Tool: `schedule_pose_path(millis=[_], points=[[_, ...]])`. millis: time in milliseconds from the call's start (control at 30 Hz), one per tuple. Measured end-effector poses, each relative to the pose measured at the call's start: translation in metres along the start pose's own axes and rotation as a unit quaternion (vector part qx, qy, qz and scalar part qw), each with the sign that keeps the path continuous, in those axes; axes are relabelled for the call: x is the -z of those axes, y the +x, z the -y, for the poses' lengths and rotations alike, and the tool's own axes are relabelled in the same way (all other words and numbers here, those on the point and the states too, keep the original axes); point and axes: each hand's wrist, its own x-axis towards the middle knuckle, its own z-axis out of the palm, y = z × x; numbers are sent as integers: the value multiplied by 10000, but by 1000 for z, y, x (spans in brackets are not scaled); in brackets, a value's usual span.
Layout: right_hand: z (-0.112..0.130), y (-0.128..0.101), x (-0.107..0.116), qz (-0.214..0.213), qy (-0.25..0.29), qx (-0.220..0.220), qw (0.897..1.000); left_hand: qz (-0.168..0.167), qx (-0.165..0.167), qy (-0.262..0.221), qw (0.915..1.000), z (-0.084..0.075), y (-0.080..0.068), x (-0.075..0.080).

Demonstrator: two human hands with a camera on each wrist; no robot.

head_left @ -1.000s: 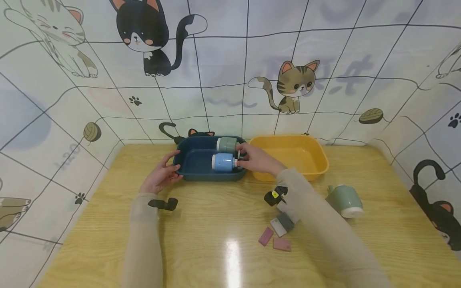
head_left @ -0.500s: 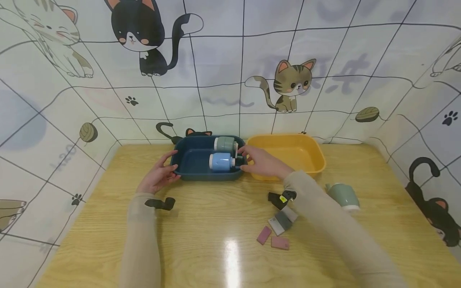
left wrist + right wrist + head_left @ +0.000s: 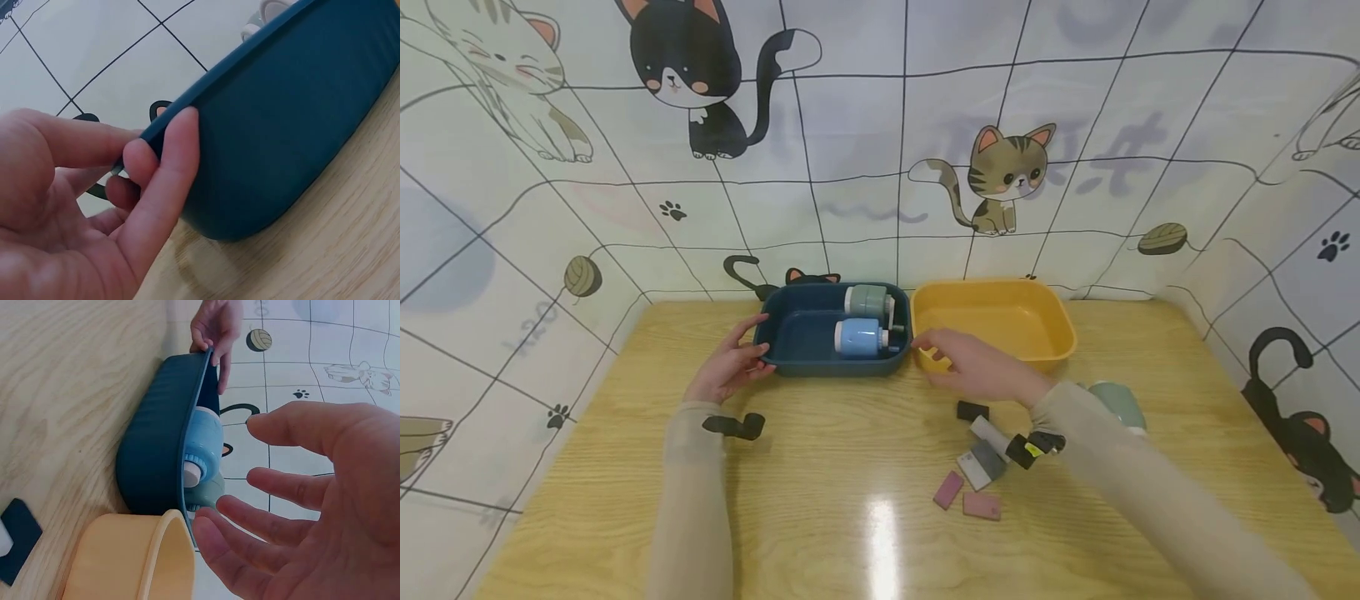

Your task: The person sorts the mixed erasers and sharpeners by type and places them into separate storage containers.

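A dark blue tray [image 3: 805, 333] stands at the back of the wooden table. In it a light blue cup [image 3: 859, 338] and a green cup [image 3: 867, 300] lie on their sides. My left hand [image 3: 730, 367] pinches the tray's left rim [image 3: 294, 125], thumb outside and fingers over the edge. Empty, with spread fingers, my right hand [image 3: 936, 358] hovers just right of the blue tray and in front of the yellow tray [image 3: 1060, 333]. In the right wrist view its fingers [image 3: 250, 478] are apart from the blue cup [image 3: 203, 440].
Another green cup [image 3: 1120, 404] lies on the table behind my right forearm. Small flat pieces lie near the front: black [image 3: 972, 410], white [image 3: 988, 433], grey [image 3: 988, 460] and two pink [image 3: 948, 489]. Cat-patterned walls close in the table.
My right hand has let go at the cups in the blue tray and drawn back to the right, toward me. The left hand stays on the rim.
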Motion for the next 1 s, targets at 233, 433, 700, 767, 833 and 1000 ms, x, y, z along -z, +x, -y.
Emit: schedule_pose_path(millis=[233, 433, 700, 767, 833, 1000], points=[[-1, -33, 8, -105, -297, 37, 9995, -252, -44, 314, 9992, -1, -2, -3], [-7, -66, 21, -251, -371, -98, 9989, -260, -36, 414, 9988, -4, -5, -7], [-15, -104, 42, -348, -666, -399, 9964, -424, -222, 668, 9966, -4, -4, -9], [-20, -112, 46, -283, -754, -432, 9958, -407, -244, 617, 9970, -4, -4, -9], [-26, -119, 49, -205, -840, -474, 9951, -370, -247, 583, 9973, -3, -4, -9], [-44, -139, 57, -36, -936, -598, 9938, -282, -211, 545, 9979, -3, -3, -8]])
